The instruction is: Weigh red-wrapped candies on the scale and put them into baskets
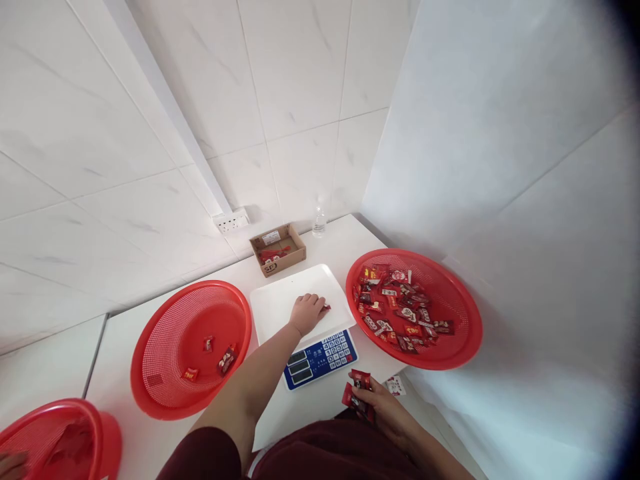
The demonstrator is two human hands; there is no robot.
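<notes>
My left hand (307, 312) is over the white weighing pan (275, 303) of a digital scale, its fingers curled down on a small red snack packet (327, 307). Only one end of that packet shows beyond the fingertips. Close to my body, my right hand (383, 403) is closed around several red snack packets (361, 380), in front of the scale. The scale's blue keypad panel (320, 359) faces me. To the right of the pan, a red mesh basket (473, 327) holds many similar packets.
Left of the scale, another red basket (140, 360) holds 3 packets. A third red basket (113, 440) is at the lower left, with another person's hand (13, 463) at it. Behind stand a cardboard box (285, 265) and a clear bottle (319, 223), near the tiled wall.
</notes>
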